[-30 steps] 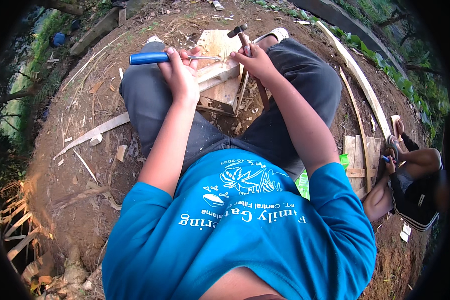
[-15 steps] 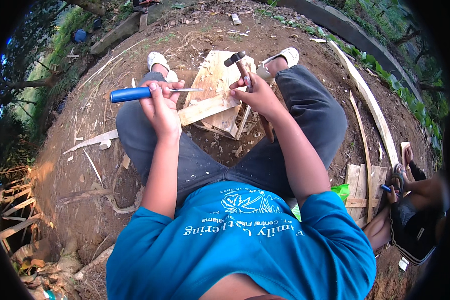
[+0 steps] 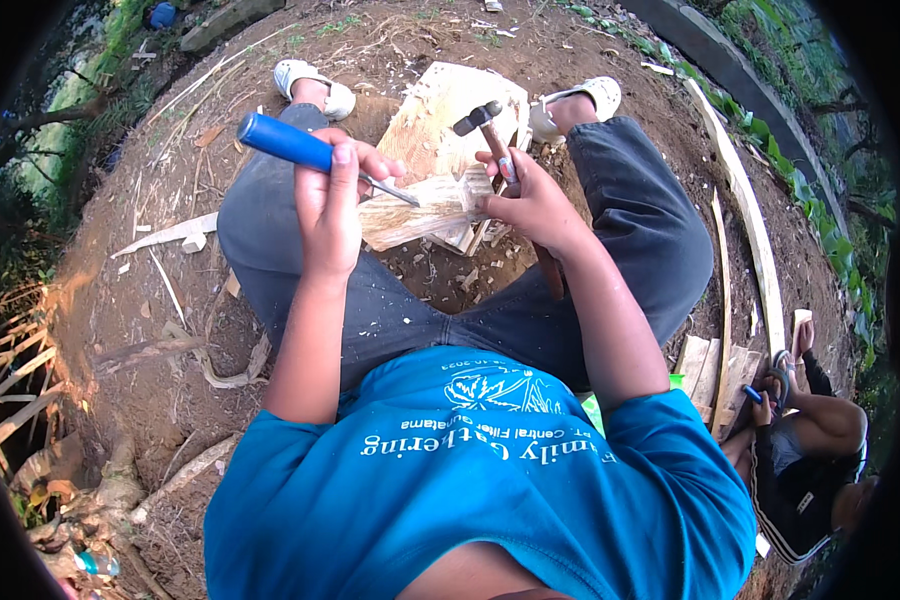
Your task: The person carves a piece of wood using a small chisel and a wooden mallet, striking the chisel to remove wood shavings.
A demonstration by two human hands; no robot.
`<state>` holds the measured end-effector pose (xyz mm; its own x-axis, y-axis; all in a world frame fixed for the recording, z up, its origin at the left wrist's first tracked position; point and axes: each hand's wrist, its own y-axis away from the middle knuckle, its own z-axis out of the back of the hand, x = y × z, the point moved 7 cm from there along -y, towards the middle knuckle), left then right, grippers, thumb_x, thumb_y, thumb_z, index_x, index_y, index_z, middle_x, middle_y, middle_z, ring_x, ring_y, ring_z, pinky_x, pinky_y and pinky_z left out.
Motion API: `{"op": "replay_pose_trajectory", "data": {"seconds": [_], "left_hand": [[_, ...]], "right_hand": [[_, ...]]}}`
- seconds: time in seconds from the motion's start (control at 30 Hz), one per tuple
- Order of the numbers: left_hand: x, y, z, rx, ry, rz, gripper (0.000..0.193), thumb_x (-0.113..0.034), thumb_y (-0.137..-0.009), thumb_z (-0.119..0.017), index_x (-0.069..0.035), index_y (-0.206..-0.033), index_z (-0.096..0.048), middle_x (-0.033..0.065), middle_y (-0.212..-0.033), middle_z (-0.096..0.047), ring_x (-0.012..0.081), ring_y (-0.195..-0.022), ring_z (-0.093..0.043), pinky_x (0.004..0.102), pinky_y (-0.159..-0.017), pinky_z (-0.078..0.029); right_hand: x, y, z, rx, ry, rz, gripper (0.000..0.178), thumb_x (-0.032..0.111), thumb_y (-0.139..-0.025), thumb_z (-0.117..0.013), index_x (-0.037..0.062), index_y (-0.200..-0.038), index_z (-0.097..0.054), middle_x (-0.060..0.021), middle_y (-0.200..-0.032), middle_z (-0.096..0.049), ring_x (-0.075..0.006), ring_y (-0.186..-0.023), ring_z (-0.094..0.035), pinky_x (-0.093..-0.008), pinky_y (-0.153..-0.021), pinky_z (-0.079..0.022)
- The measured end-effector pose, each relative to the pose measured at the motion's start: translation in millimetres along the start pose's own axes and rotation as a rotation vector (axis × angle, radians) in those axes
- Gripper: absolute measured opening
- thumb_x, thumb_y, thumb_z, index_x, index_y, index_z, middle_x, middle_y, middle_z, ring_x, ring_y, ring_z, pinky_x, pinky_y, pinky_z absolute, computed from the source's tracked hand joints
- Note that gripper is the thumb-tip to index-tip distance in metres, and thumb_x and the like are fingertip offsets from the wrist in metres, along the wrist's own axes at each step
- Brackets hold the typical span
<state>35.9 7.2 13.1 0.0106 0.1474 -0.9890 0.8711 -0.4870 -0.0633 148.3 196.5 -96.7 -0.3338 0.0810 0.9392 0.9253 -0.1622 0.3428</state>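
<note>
My left hand (image 3: 328, 205) is closed around a chisel with a blue handle (image 3: 285, 142) and a slim metal blade. The blade slants down to the right, its tip at or just above a pale piece of wood (image 3: 420, 215); contact is hard to tell. In my right hand (image 3: 538, 205) is a hammer (image 3: 490, 140), its dark head up and its wooden handle running down past my wrist. The thumb of that hand also presses the right end of the wood piece. Beneath lies a larger, chip-strewn wooden block (image 3: 450, 105) between my feet.
Wood chips and offcuts litter the dirt around my legs. Long wood strips (image 3: 745, 205) lie at the right. A person (image 3: 810, 450) sits at the lower right, holding a blue-handled tool (image 3: 753, 394) beside several boards (image 3: 708, 370). Roots (image 3: 120, 490) stick out at the lower left.
The chisel has gone from nearly level to tilted, its tip now down by the wood piece. That piece has turned to show a wider face. The whole view has shifted slightly.
</note>
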Motion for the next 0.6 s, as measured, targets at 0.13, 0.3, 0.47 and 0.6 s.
{"op": "replay_pose_trajectory", "data": {"seconds": [0.13,0.3,0.47,0.6], "left_hand": [[-1.7,4.1,-14.6,0.027,-0.172,-0.044,0.018,-0.021,-0.110,-0.053,-0.004,-0.116,-0.055,0.0077,-0.103,-0.069,0.0123,-0.094,-0.064,0.0302,-0.084,-0.051],[-58.1,16.9,-73.2,0.195,-0.834,-0.555,0.045,-0.021,-0.096,-0.069,-0.007,-0.136,-0.057,0.0170,-0.146,-0.051,0.0392,-0.141,-0.044,0.0525,-0.119,-0.033],[-91.0,43.1,-67.5,0.088,-1.122,-0.586,0.062,-0.015,-0.087,-0.072,-0.010,-0.146,-0.053,0.0172,-0.162,-0.031,0.0492,-0.149,-0.026,0.0716,-0.116,-0.027],[-104.3,78.5,-17.9,0.143,-1.311,-0.599,0.077,-0.034,-0.089,-0.075,-0.011,-0.156,-0.043,0.0131,-0.169,-0.021,0.0438,-0.155,-0.018,0.0686,-0.120,-0.023]], "right_hand": [[32.0,3.2,8.1,-0.212,0.224,0.254,0.048,0.018,-0.082,-0.087,0.0044,-0.116,-0.056,-0.0033,-0.115,-0.064,-0.0015,-0.074,-0.050,-0.0211,-0.066,-0.046],[126.0,40.2,-17.0,0.022,-0.364,0.463,0.098,0.011,-0.069,-0.096,-0.0038,-0.148,-0.039,-0.0199,-0.148,-0.054,-0.0100,-0.099,-0.064,-0.0254,-0.076,-0.054],[175.5,59.4,-52.7,-0.124,-0.246,0.619,0.078,0.008,-0.077,-0.089,-0.0026,-0.141,-0.045,-0.0183,-0.142,-0.058,-0.0087,-0.100,-0.063,-0.0254,-0.086,-0.054],[171.4,73.4,-77.2,-0.107,-0.067,0.414,0.037,0.010,-0.089,-0.078,0.0067,-0.115,-0.051,-0.0178,-0.131,-0.067,-0.0024,-0.082,-0.057,-0.0202,-0.070,-0.048]]}}
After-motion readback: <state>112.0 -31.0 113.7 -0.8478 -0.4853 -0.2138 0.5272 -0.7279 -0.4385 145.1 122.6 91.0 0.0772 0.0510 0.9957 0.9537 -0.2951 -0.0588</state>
